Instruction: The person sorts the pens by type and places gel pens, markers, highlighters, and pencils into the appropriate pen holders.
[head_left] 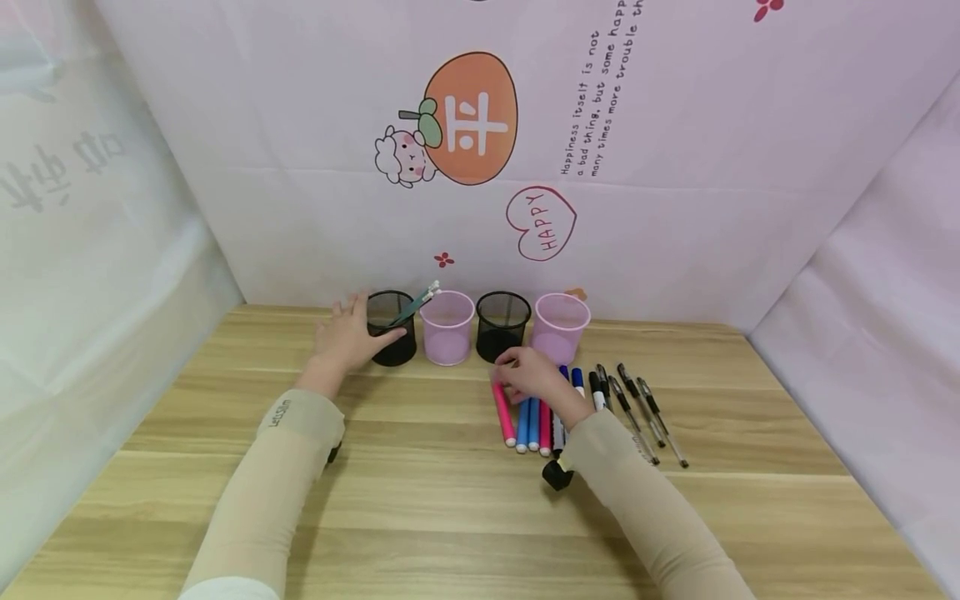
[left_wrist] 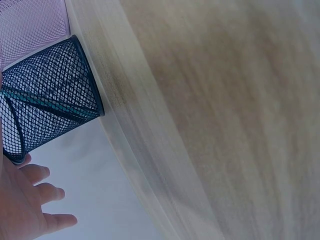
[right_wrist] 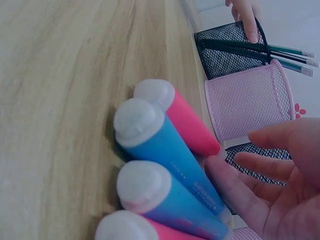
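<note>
At the back left stands a black mesh cup (head_left: 394, 346) with several green pencils (right_wrist: 290, 58) leaning in it. My left hand (head_left: 347, 337) is at its left side, thumb straight across the near side of the rim and the other fingers spread. A pink marker (head_left: 504, 415) lies leftmost in a row on the table. Over its far end is my right hand (head_left: 531, 372), one fingertip right at the marker's end in the right wrist view, the fingers apart and loosely bent. Beside that marker lie blue markers (right_wrist: 175, 160) and another pink marker (head_left: 545, 429).
A pink mesh cup (head_left: 447, 337), a second black mesh cup (head_left: 502, 321) and another pink cup (head_left: 561, 321) line the table's back edge. Black and blue capped markers (head_left: 577, 379) and several black pens (head_left: 652, 400) lie to the right. A printed sheet (head_left: 300, 208) rises behind.
</note>
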